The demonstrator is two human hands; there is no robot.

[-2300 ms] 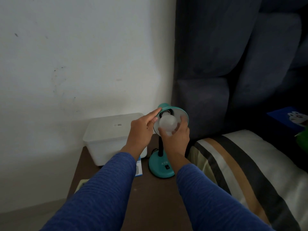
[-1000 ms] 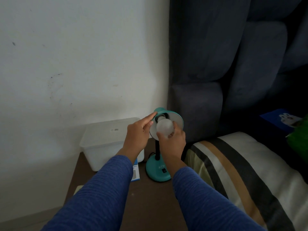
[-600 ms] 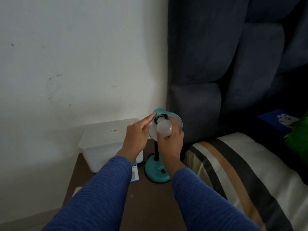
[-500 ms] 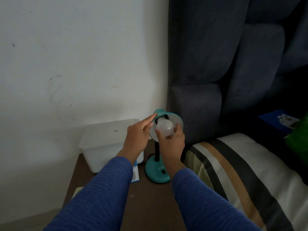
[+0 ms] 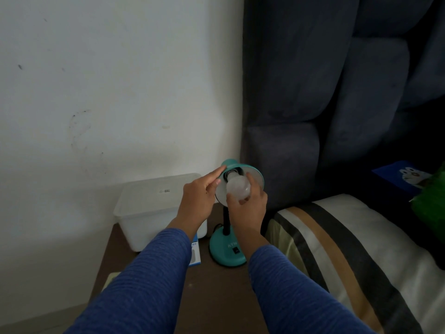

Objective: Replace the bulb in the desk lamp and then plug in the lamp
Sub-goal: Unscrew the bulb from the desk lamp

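A teal desk lamp stands on a brown bedside table (image 5: 216, 292), its round base (image 5: 225, 255) near the table's middle and its shade (image 5: 256, 175) tilted toward me. A white frosted bulb (image 5: 237, 188) sits in the shade's socket. My right hand (image 5: 248, 208) grips the bulb from below with thumb and fingers around it. My left hand (image 5: 198, 197) holds the shade's left rim and back, fingers stretched along it. The lamp's cord and plug are hidden behind the base.
A translucent white lidded plastic box (image 5: 154, 206) stands at the back left of the table against the white wall. A small blue-and-white carton (image 5: 195, 251) lies under my left forearm. A dark padded headboard (image 5: 313, 104) and a striped pillow (image 5: 337, 249) are to the right.
My right hand's fingers have shifted around the bulb between frames, with the thumb lower now. My left hand stays on the shade. The view has drifted slightly.
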